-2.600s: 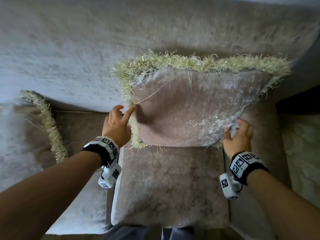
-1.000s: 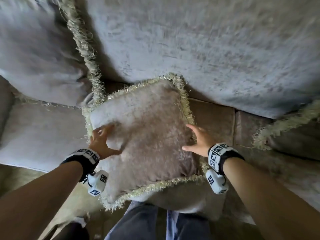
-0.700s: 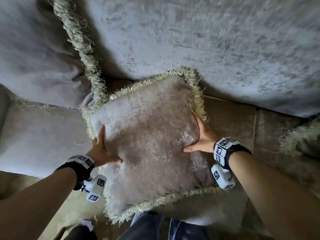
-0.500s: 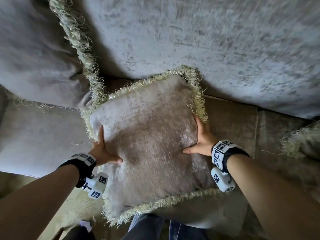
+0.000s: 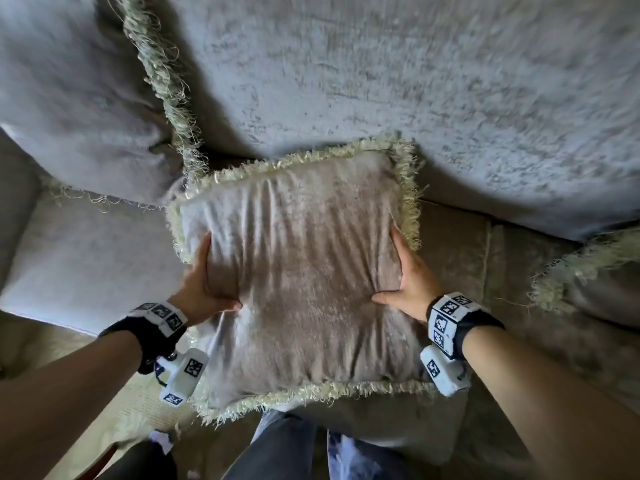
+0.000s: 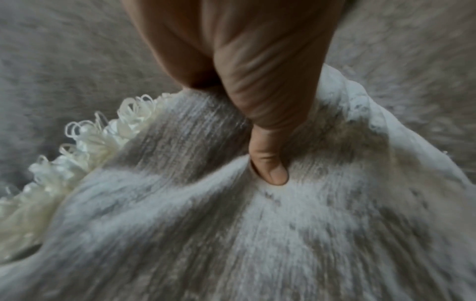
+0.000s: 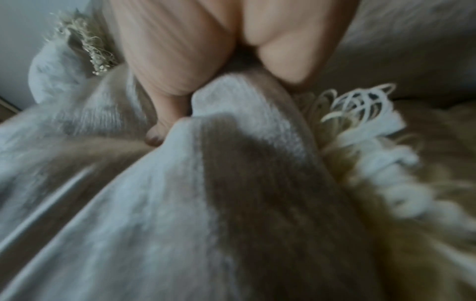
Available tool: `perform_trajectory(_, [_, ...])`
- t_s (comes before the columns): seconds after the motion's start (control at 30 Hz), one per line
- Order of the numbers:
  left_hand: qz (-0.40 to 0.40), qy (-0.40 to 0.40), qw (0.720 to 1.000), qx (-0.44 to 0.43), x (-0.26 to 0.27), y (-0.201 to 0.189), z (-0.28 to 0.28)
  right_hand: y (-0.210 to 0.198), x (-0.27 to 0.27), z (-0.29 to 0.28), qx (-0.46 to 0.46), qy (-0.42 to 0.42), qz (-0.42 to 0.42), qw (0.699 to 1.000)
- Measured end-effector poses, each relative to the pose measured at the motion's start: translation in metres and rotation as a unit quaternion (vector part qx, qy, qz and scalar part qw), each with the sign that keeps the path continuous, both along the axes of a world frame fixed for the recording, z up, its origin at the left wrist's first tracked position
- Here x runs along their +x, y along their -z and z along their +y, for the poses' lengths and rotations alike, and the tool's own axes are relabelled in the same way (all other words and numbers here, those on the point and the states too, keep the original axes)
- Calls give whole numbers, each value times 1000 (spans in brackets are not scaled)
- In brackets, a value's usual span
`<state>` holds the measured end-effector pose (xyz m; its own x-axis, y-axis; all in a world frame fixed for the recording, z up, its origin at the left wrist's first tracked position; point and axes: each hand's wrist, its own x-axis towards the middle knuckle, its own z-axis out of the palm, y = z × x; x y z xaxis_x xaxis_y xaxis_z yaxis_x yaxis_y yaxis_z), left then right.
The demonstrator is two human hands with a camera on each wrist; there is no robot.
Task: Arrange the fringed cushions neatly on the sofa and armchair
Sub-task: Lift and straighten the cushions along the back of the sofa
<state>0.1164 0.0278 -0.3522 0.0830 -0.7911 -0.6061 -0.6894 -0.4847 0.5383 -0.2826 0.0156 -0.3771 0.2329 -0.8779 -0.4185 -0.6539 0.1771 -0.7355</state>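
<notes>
A square beige cushion (image 5: 304,271) with pale fringe lies on the sofa seat, its far edge at the backrest (image 5: 415,81). My left hand (image 5: 207,282) grips its left side and my right hand (image 5: 412,278) grips its right side. Both thumbs lie on top and the fingers go round the edges. Folds run across the cushion's face between the hands. In the left wrist view the thumb (image 6: 270,158) digs into the cushion fabric (image 6: 257,234). The right wrist view is blurred, with the thumb (image 7: 159,130) pressed into the fabric (image 7: 206,203).
A larger fringed cushion (image 5: 69,98) leans on the backrest at upper left, touching the held one's corner. Another fringed cushion (image 5: 588,271) lies at the right edge. Bare seat (image 5: 86,258) shows on the left. The person's legs (image 5: 287,445) stand against the sofa's front.
After the first frame the view swung from one cushion to this one. Both hands settled on its sides, then squeezed inward, so its face now shows folds.
</notes>
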Motion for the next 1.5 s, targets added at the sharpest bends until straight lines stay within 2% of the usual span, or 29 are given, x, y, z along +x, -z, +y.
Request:
perform_trajectory(0.2, [14, 48, 994, -98, -60, -54, -10, -55, -66, 27, -22, 87, 41, 995])
perform_trajectory(0.4, [-11, 81, 971, -223, -107, -122, -58, -118, -101, 1, -76, 182, 62, 978])
perform_trajectory(0.57, [-24, 93, 947, -308, -123, -143, -105, -133, -110, -22, -127, 253, 53, 958])
perform_trajectory(0.77, [-42, 114, 914, -386, -139, -117, -147, -105, -104, -42, -133, 311, 92, 936])
perform_trajectory(0.87, [-43, 123, 914, -383, -142, -92, -166, -82, -99, -46, -143, 313, 133, 930])
perform_trajectory(1.07, [-70, 169, 901, -393, -120, -42, -188, -42, -91, -55, -107, 337, 133, 926])
perform_trajectory(1.2, [-93, 190, 896, -391, -108, -28, -204, -23, -90, -64, -62, 321, 179, 928])
perform_trajectory(1.37, [-104, 199, 887, -405, -106, -15, -203, -23, -90, -75, 12, 309, 219, 925])
perform_trajectory(1.5, [-192, 168, 872, -418, -110, -26, -181, -40, -87, -57, -56, 301, 300, 904])
